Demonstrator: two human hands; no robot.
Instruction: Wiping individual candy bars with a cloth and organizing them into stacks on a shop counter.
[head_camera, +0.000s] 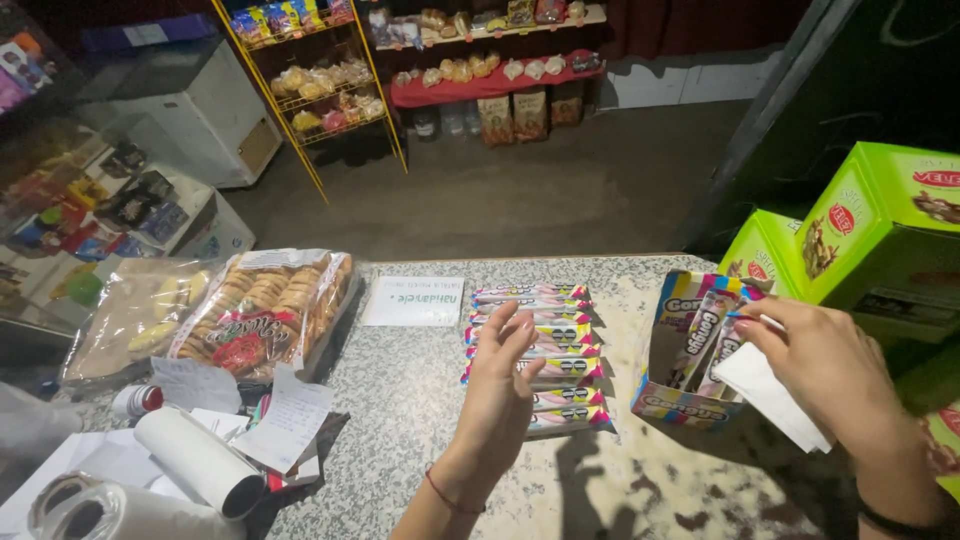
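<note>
Candy bars: a row of striped pink, yellow and blue wrapped candy bars (535, 345) lies stacked on the speckled counter (420, 420), just right of its middle; the left hand covers part of the nearer ones.
Left hand: the left hand (500, 385) hovers over the row, fingers loosely spread and open, gripping nothing; whether the fingertips touch the wrappers cannot be told. A red thread sits on the wrist.
Display box: an open, colourful cardboard display box (680, 350) stands just right of the row, with a few more bars upright inside it.
Right hand: the right hand (815, 370) is at the box's right edge, fingers pinched closed on a white paper (775, 395) that hangs below it; a thin pen-like tip shows at the fingertips but is too small to make out. The wrist is cut off by the frame's edge.
Hidden or unclear: the box's back side is hidden by its raised flap, and the bars inside show only in part.
Green cartons: bright green cartons (870, 220) stand stacked to the right of the box, partly out of frame.
Left side of counter: bagged biscuits (265, 305), loose slips and paper rolls (195, 460), a small white card (413, 300).
Background: dim snack racks (320, 85) across the floor.
</note>
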